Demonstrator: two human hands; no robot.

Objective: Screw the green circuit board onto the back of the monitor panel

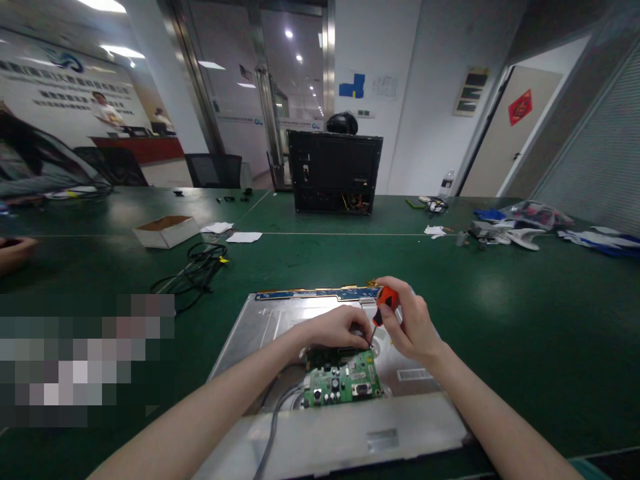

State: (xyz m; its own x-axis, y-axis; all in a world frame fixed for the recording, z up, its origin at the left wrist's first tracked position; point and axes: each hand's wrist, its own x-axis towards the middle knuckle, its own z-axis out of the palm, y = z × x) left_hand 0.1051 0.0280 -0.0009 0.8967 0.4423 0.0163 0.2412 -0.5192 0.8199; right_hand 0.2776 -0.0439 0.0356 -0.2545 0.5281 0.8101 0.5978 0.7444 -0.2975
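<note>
My right hand (414,328) grips a small screwdriver (389,297) by its orange and black handle, with the shaft slanting down. Its tip meets the upper right corner of a green circuit board (327,385). Close against that tip, my left hand (345,325) has its fingertips pinched together; whatever they hold is too small or hidden to name. The board lies on the silver metal back of a flat display panel (280,321), flat on the table. A grey cable (273,427) runs from the board's left side toward me. Along the panel's far edge sits a narrow blue circuit strip (300,294).
Black cables (197,270) lie tangled to the left on the green table (480,347), near an open cardboard box (167,233). A black equipment housing (335,173) stands at the back. Gloves and small parts (487,231) are at right. Another person's hand (16,253) shows at far left.
</note>
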